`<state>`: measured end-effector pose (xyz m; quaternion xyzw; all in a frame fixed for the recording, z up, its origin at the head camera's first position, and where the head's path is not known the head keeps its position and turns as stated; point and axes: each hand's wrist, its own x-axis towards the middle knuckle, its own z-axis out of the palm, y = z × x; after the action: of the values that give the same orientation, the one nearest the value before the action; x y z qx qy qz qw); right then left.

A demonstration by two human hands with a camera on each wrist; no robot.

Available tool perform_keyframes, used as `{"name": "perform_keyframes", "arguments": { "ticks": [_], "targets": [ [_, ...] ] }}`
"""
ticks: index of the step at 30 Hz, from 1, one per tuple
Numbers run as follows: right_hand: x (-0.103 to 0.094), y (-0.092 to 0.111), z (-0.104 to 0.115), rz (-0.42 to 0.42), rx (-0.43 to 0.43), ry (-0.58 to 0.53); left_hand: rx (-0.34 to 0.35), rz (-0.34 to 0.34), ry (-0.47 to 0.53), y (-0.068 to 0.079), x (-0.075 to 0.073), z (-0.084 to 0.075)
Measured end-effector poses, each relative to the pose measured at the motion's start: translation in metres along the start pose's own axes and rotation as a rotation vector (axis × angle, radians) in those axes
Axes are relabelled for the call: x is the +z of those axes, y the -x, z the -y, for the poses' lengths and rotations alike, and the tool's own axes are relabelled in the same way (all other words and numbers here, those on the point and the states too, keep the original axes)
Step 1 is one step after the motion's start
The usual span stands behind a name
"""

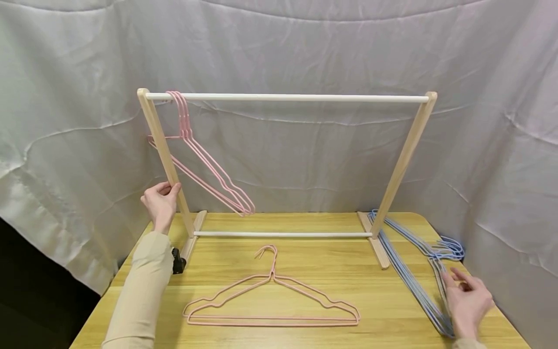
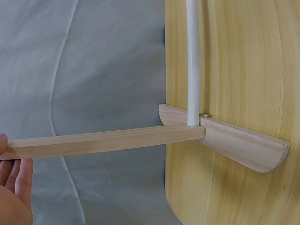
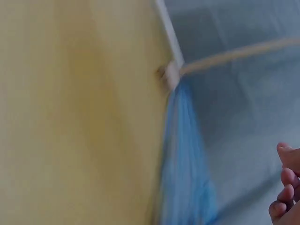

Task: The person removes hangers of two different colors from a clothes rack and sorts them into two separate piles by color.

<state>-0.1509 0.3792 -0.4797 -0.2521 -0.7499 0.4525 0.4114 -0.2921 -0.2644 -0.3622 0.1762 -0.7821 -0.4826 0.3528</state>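
Observation:
My left hand (image 1: 160,206) grips the left wooden post (image 1: 158,133) of a clothes rack, thumb on one side and fingers on the other; the left wrist view shows the same hold on the post (image 2: 103,140). Near the post, several pink wire hangers (image 1: 185,123) hang from the white top rail (image 1: 287,98). My right hand (image 1: 470,300) is at the right, beside a bunch of blue hangers (image 1: 407,271) on the table. Its fingers are loosely bent with nothing visible between them. The right wrist view is blurred, with the blue hangers (image 3: 183,159) left of the hand.
Two overlapping pink hangers (image 1: 274,325) lie flat on the wooden table (image 1: 235,261) in front of the rack. A lower white rail (image 1: 283,234) joins the rack's feet. A small black object (image 1: 178,261) shows by my left sleeve. Grey curtain (image 1: 296,53) surrounds the back and sides.

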Motion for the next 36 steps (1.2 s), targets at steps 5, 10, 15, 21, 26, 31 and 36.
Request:
{"name": "perform_keyframes", "arguments": {
  "ticks": [5,10,15,21,26,31,36],
  "targets": [
    [0.039,0.006,0.056,0.137,-0.193,-0.091,-0.008,0.006,0.000,0.001,0.000,-0.001],
    [0.093,0.027,0.124,0.408,-0.402,-0.164,-0.022,0.021,0.005,0.001,-0.002,-0.001],
    [0.145,0.059,0.201,0.712,-0.487,-0.205,-0.015,0.018,0.007,0.001,-0.002,-0.001],
    [0.192,0.096,0.293,1.033,-0.463,-0.319,-0.010,0.017,0.012,0.000,-0.001,0.000],
    [0.218,0.123,0.343,1.211,-0.398,-0.372,-0.004,0.017,0.024,-0.001,-0.001,0.000],
    [0.235,0.142,0.368,1.248,-0.373,-0.349,0.027,0.007,0.014,-0.002,-0.001,0.003],
    [0.246,0.153,0.379,1.188,-0.351,-0.361,0.037,0.006,0.008,-0.002,0.000,0.004]
  ]
}}
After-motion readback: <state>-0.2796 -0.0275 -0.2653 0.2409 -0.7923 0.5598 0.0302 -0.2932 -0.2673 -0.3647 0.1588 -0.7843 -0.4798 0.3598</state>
